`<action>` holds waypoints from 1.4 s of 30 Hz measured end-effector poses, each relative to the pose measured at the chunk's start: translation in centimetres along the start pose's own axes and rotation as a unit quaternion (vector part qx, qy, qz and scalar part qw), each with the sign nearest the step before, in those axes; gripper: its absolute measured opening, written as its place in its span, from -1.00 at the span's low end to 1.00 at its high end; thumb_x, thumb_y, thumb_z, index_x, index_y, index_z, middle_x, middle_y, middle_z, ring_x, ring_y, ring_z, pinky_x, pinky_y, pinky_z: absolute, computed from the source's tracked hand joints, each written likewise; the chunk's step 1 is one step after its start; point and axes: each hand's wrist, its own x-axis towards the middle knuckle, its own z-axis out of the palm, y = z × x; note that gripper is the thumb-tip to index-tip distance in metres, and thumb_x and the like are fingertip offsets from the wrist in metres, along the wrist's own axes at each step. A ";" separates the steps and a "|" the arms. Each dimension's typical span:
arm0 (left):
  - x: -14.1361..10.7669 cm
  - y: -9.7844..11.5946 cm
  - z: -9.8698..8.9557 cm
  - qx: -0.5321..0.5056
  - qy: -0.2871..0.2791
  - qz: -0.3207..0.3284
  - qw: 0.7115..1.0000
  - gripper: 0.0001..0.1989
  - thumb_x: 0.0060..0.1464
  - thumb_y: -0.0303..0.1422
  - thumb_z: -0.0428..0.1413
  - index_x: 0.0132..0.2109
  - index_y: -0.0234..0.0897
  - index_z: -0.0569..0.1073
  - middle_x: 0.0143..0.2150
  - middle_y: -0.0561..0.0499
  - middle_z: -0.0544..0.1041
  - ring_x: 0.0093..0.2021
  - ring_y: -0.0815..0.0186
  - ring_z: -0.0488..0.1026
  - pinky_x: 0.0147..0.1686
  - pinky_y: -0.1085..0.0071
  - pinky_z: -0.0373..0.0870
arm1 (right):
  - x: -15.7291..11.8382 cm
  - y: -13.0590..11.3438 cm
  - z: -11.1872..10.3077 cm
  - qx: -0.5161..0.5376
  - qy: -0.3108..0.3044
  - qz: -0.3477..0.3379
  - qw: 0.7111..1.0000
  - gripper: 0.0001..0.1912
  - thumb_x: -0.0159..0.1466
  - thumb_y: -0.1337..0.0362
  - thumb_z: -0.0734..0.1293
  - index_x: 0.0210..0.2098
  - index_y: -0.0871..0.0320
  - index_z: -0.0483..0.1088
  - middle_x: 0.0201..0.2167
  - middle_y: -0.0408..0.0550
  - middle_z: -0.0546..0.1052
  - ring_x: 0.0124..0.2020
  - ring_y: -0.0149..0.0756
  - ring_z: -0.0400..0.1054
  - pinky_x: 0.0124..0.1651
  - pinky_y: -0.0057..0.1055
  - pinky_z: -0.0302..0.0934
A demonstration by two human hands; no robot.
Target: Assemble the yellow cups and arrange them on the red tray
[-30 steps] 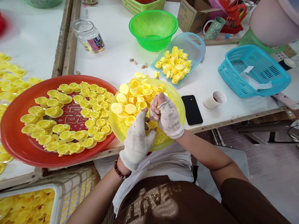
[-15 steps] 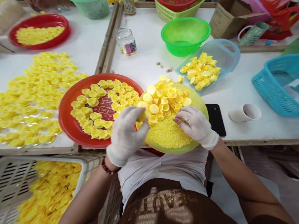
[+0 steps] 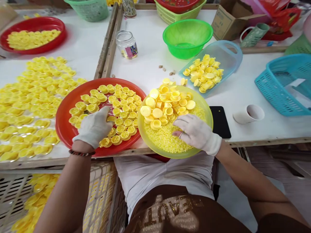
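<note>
My left hand point(image 3: 93, 127), in a white glove with bare fingertips, reaches down into the red tray point(image 3: 62, 129) among small yellow cups point(image 3: 127, 123); its fingertips are hidden beneath it. Many of these cups hold yellow bits. In the yellow-green bowl point(image 3: 155, 149), my right hand point(image 3: 195, 132), gloved the same way, rests low over yellow pellets point(image 3: 167, 140). Its fingers are curled in toward the thumb, and what lies between them cannot be made out. A heap of empty yellow cups point(image 3: 167, 103) fills the bowl's far side, beside the right fingers.
Rows of yellow pieces point(image 3: 43, 94) cover the table at left. Beyond the bowl are a blue tray point(image 3: 230, 61) of yellow cups, a green basin point(image 3: 187, 38) and a glass jar point(image 3: 126, 45). At right lie a black phone point(image 3: 221, 123), a white cup point(image 3: 249, 115) and a blue basket point(image 3: 279, 87).
My left hand has moved left from the bowl's edge, where it held a yellow cup, down into the red tray. My right hand has shifted slightly over the pellets. The view has shifted a little.
</note>
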 end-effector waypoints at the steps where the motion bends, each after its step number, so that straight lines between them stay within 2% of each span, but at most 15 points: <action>1: -0.3 0.4 -0.4 -0.011 0.025 0.009 1.000 -0.66 0.13 -0.37 0.09 0.07 -0.28 0.45 -0.20 -0.11 0.57 -0.21 0.02 0.51 -0.19 0.16 0.38 | 0.1 -0.5 0.0 -0.023 -0.021 -0.006 0.999 -0.66 0.44 0.03 0.28 -0.16 0.20 0.47 -0.17 0.10 0.53 -0.15 -0.08 0.36 -0.10 -0.18 0.19; 3: -1.3 2.0 -1.3 -0.053 0.102 0.042 0.992 -0.68 0.18 -0.35 0.07 0.07 -0.27 0.48 -0.09 -0.13 0.59 -0.15 0.03 0.51 -0.14 0.15 0.40 | 0.5 -1.3 0.3 -0.062 -0.052 -0.008 0.997 -0.58 0.42 -0.06 0.28 -0.17 0.21 0.46 -0.18 0.11 0.52 -0.19 -0.07 0.34 -0.18 -0.20 0.14; 6: -2.8 6.4 -2.0 -0.142 0.189 0.150 0.960 -0.77 0.27 -0.30 0.04 -0.05 -0.25 0.54 -0.06 -0.10 0.60 -0.13 0.13 0.52 -0.10 0.21 0.41 | 1.0 -1.7 1.0 -0.063 -0.078 -0.017 0.995 -0.61 0.46 -0.01 0.24 -0.22 0.22 0.45 -0.24 0.09 0.52 -0.27 -0.12 0.31 -0.26 -0.23 0.08; 9: -3.5 11.7 -1.8 -0.124 0.194 0.237 0.944 -0.80 0.29 -0.26 0.06 -0.19 -0.22 0.55 -0.19 -0.08 0.58 -0.22 0.15 0.50 -0.16 0.20 0.39 | 1.2 -1.2 1.7 0.006 -0.077 -0.015 0.997 -0.62 0.50 0.07 0.18 -0.28 0.20 0.42 -0.33 0.03 0.51 -0.35 -0.22 0.28 -0.30 -0.27 0.04; 11: -3.1 14.6 -1.3 -0.066 0.188 0.253 0.947 -0.83 0.25 -0.27 0.11 -0.22 -0.24 0.54 -0.22 -0.11 0.56 -0.25 0.10 0.49 -0.19 0.14 0.35 | 1.2 -0.7 1.7 0.093 -0.036 0.012 0.995 -0.57 0.51 0.05 0.14 -0.35 0.17 0.38 -0.41 -0.03 0.47 -0.40 -0.28 0.24 -0.33 -0.30 0.03; 13: -2.4 16.6 -0.9 -0.023 0.179 0.258 0.949 -0.88 0.19 -0.33 0.14 -0.17 -0.25 0.53 -0.22 -0.15 0.54 -0.22 0.05 0.48 -0.19 0.11 0.32 | 1.3 -0.3 1.5 0.212 0.030 0.065 0.975 -0.53 0.50 -0.01 0.14 -0.44 0.14 0.30 -0.49 -0.11 0.38 -0.45 -0.34 0.20 -0.36 -0.34 0.04; 15: -1.5 17.5 -0.7 -0.009 0.177 0.262 0.949 -0.86 0.16 -0.38 0.14 -0.13 -0.26 0.52 -0.18 -0.19 0.53 -0.19 0.02 0.47 -0.18 0.10 0.30 | 1.4 -0.1 1.1 0.345 0.100 0.142 0.922 -0.50 0.47 -0.06 0.19 -0.48 0.11 0.23 -0.54 -0.18 0.29 -0.50 -0.40 0.15 -0.40 -0.37 0.04; 18: -0.4 17.6 -0.4 -0.020 0.191 0.269 0.944 -0.87 0.17 -0.35 0.14 -0.13 -0.25 0.50 -0.13 -0.20 0.54 -0.14 0.00 0.47 -0.15 0.07 0.29 | 1.8 0.6 0.5 0.541 0.167 0.247 0.787 -0.48 0.40 -0.16 0.25 -0.49 0.09 0.22 -0.61 -0.26 0.18 -0.62 -0.48 0.04 -0.54 -0.42 -0.07; 20: -0.3 17.2 -0.3 -0.051 0.200 0.276 0.939 -0.86 0.18 -0.31 0.15 -0.14 -0.24 0.49 -0.09 -0.18 0.56 -0.12 -0.01 0.47 -0.12 0.07 0.29 | 2.1 1.2 0.1 0.635 0.189 0.279 0.695 -0.46 0.35 -0.20 0.30 -0.49 0.09 0.22 -0.64 -0.30 0.14 -0.68 -0.52 -0.04 -0.61 -0.44 -0.18; 21: -0.4 17.0 -0.3 -0.075 0.202 0.280 0.936 -0.86 0.18 -0.30 0.15 -0.14 -0.23 0.49 -0.07 -0.16 0.57 -0.10 0.00 0.49 -0.10 0.07 0.29 | 2.2 1.4 -0.1 0.666 0.198 0.285 0.660 -0.45 0.32 -0.22 0.33 -0.49 0.09 0.21 -0.64 -0.31 0.13 -0.69 -0.54 -0.07 -0.62 -0.45 -0.21; 24: -1.8 16.7 -0.4 -0.159 0.187 0.285 0.926 -0.83 0.18 -0.27 0.16 -0.10 -0.22 0.49 -0.04 -0.10 0.61 -0.09 0.04 0.53 -0.05 0.10 0.32 | 2.7 1.6 -0.8 0.719 0.227 0.278 0.596 -0.42 0.26 -0.27 0.36 -0.48 0.09 0.20 -0.63 -0.33 0.12 -0.70 -0.56 -0.09 -0.64 -0.48 -0.25; 26: -3.3 16.9 -0.2 -0.202 0.158 0.284 0.924 -0.82 0.17 -0.27 0.18 -0.11 -0.22 0.49 -0.12 -0.07 0.64 -0.12 0.08 0.56 -0.05 0.13 0.35 | 3.2 1.2 -1.3 0.727 0.242 0.265 0.585 -0.41 0.26 -0.30 0.34 -0.48 0.08 0.19 -0.63 -0.33 0.11 -0.71 -0.56 -0.09 -0.65 -0.47 -0.23; 31: -6.2 17.9 1.1 -0.257 0.096 0.275 0.921 -0.83 0.16 -0.29 0.18 -0.13 -0.23 0.51 -0.19 -0.06 0.65 -0.16 0.08 0.58 -0.04 0.13 0.38 | 4.5 -1.0 -1.1 0.707 0.269 0.249 0.604 -0.40 0.29 -0.35 0.27 -0.46 0.05 0.18 -0.61 -0.30 0.12 -0.67 -0.50 -0.01 -0.62 -0.43 -0.06; 37: -6.7 18.3 1.6 -0.272 0.079 0.252 0.925 -0.82 0.13 -0.33 0.17 -0.11 -0.24 0.52 -0.19 -0.08 0.66 -0.16 0.06 0.59 -0.05 0.12 0.39 | 4.5 -1.8 0.3 0.684 0.294 0.223 0.629 -0.39 0.29 -0.35 0.27 -0.48 0.05 0.18 -0.57 -0.25 0.17 -0.59 -0.44 0.15 -0.57 -0.41 0.03; 42: -6.8 18.0 1.7 -0.276 0.087 0.251 0.924 -0.85 0.12 -0.35 0.19 -0.14 -0.23 0.50 -0.15 -0.08 0.66 -0.16 0.07 0.59 -0.05 0.11 0.38 | 4.3 -1.6 0.0 0.688 0.297 0.231 0.621 -0.42 0.30 -0.33 0.27 -0.45 0.05 0.18 -0.59 -0.28 0.13 -0.63 -0.47 0.01 -0.60 -0.42 -0.04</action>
